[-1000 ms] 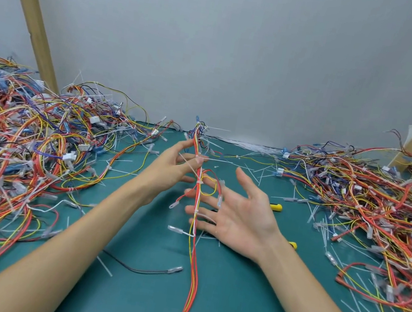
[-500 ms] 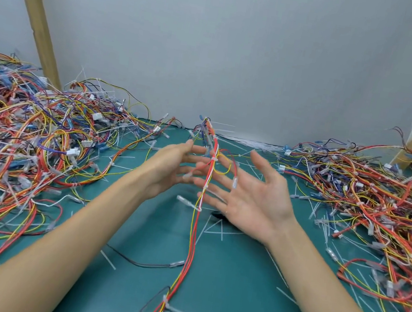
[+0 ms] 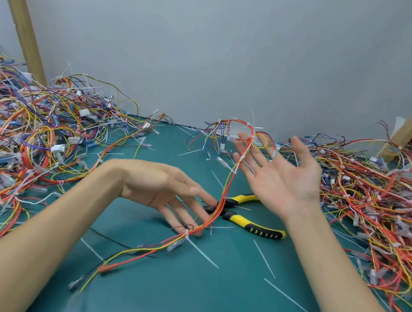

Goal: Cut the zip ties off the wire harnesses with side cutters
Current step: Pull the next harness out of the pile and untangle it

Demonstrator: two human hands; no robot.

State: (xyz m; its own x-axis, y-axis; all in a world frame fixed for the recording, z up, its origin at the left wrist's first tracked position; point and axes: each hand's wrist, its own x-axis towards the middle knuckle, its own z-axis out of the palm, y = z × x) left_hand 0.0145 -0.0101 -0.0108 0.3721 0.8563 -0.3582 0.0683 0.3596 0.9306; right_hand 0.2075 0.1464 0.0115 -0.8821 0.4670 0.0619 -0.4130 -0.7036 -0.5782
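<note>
On the green mat the person holds both hands over one wire harness made of red, orange and yellow wires. The right hand is raised with the palm turned up and to the left. Its fingers are straight and spread, so it is released and grips nothing; the upper part of the harness only hangs across these fingers and makes a loop above them, near the grey wall. From there the harness goes down to the left, passes over the side cutters, and ends on the mat at the lower left. The left hand is low, with the palm down and the fingers stretched out; it also grasps nothing. Its fingertips come to the harness close to a white zip tie, but the picture is blurred here and I cannot tell if they touch it. The side cutters, with yellow and black handles, lie flat on the mat between the two hands, and no hand holds them; their cutting end is hidden behind the wires and the left fingers. Some loose white zip tie pieces lie on the mat. A big pile of harnesses is on the left, and another pile is on the right.
</note>
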